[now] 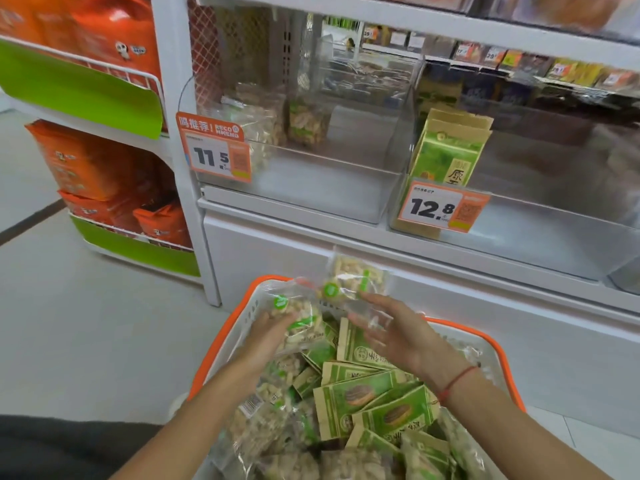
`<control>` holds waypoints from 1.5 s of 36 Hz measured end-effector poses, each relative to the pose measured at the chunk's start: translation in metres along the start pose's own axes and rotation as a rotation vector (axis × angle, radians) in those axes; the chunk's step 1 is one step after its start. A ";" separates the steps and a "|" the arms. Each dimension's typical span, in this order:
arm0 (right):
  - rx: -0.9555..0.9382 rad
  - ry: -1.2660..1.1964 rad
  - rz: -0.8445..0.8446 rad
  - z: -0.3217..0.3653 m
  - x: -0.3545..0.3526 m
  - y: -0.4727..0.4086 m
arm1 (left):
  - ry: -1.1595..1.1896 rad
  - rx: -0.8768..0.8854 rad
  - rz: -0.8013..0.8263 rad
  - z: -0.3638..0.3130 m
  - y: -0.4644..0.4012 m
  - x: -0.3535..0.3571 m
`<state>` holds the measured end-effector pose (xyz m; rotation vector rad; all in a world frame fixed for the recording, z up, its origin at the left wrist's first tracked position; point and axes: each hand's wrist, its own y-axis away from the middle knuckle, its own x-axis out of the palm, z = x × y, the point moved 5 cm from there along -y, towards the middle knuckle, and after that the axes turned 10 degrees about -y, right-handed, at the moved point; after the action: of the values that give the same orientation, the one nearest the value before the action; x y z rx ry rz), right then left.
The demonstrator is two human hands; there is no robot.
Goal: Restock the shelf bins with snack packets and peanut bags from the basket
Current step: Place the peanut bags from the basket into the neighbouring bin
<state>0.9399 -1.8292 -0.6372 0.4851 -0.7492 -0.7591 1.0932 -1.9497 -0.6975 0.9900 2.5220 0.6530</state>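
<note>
The left hand (273,329) curls its grip around a clear peanut bag (298,317) over the basket's far rim (242,313). The right hand (391,332), fingers spread and apart, touches a second peanut bag (353,280) raised beside it. Green snack packets (374,400) fill the basket below. Above, the left shelf bin (311,188) stands mostly open behind its clear front edge.
</note>
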 end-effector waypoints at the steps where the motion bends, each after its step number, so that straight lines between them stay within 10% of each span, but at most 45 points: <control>1: 0.022 0.005 0.003 -0.007 0.005 0.001 | 0.030 0.010 0.012 0.001 -0.002 0.005; 8: -0.161 0.310 -0.164 -0.031 0.013 0.008 | 0.378 0.109 0.007 -0.021 0.011 0.016; 19: -0.299 0.711 -0.064 -0.008 0.032 0.030 | 0.092 0.443 -0.135 -0.056 0.029 -0.005; 26: -0.569 1.012 0.237 0.041 0.061 0.024 | -0.101 0.559 -0.090 -0.082 0.029 -0.030; 31: -0.984 0.979 0.097 0.050 0.072 0.031 | 0.007 0.501 -0.119 -0.095 0.038 -0.029; 37: -0.879 0.657 0.083 0.046 0.072 0.031 | -0.038 0.486 -0.050 -0.098 0.044 -0.025; 46: -0.507 0.805 0.336 0.066 0.094 0.042 | -0.085 0.687 0.030 -0.124 0.045 -0.038; 54: -0.694 0.618 0.416 0.114 0.145 0.059 | -0.386 0.856 -0.158 -0.205 0.048 -0.085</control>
<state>0.9509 -1.9162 -0.4645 -0.0828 0.0225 -0.3961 1.0803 -2.0372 -0.4887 1.0041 2.4667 -0.6737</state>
